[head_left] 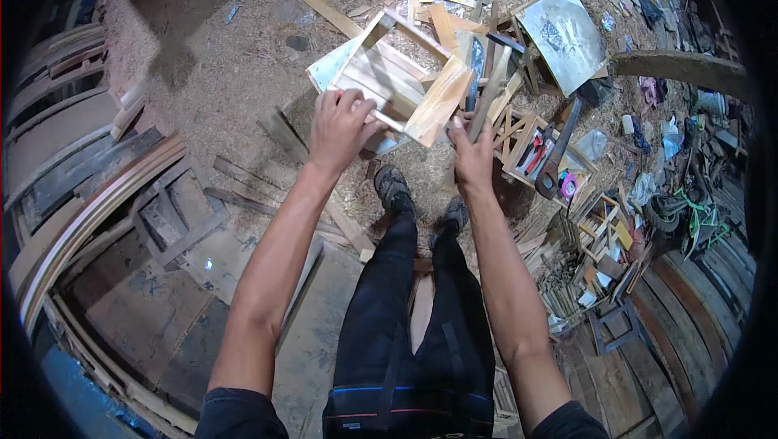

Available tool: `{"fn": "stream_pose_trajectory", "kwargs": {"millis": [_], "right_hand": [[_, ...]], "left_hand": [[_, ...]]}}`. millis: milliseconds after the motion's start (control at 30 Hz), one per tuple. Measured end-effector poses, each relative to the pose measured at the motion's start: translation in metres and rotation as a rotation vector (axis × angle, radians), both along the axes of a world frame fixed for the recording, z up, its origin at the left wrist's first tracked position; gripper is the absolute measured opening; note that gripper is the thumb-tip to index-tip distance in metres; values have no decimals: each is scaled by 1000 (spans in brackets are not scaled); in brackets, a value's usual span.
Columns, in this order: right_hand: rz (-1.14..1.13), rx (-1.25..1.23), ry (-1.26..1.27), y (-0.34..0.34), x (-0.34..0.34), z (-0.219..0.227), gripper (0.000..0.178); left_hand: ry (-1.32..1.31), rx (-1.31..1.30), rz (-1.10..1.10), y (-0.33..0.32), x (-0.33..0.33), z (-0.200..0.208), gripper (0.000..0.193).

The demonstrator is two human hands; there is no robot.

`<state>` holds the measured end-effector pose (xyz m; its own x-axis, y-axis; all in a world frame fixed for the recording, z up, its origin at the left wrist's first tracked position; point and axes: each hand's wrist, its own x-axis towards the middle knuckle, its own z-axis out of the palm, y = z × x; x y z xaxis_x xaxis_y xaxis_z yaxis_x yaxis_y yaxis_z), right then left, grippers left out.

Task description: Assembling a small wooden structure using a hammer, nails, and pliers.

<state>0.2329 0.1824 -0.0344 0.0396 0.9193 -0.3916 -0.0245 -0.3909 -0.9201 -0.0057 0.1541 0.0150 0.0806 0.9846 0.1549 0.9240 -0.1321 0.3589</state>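
Note:
A pale wooden box frame (pixel 369 42) stands tilted in front of me, with slats across its inside. My left hand (pixel 344 127) is closed on its near left edge, thumb toward the rim. A light board with orange grain (pixel 442 102) forms the frame's right side. My right hand (pixel 472 155) is wrapped round the lower end of a hammer's wooden handle (pixel 491 94). The dark hammer head (pixel 506 42) points away from me, to the right of the frame. Beneath the frame, the surface it rests on is mostly hidden.
A handsaw (pixel 559 151) leans by a wooden tool box (pixel 519 167) at the right. Beyond it lies a sheet-topped stand (pixel 563 38). Offcuts (pixel 328 11) and shavings litter the ground. Stacked boards (pixel 97 204) line the left, and a small wooden frame (pixel 178 216) lies there.

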Motion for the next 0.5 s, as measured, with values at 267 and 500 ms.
{"fn": "stream_pose_trajectory", "kwargs": {"millis": [267, 500], "right_hand": [[119, 56, 104, 7, -44, 38, 25], [237, 73, -118, 6, -42, 25, 22]], "left_hand": [[-82, -74, 531, -85, 30, -17, 37], [-382, -103, 355, -50, 47, -11, 23]]}}
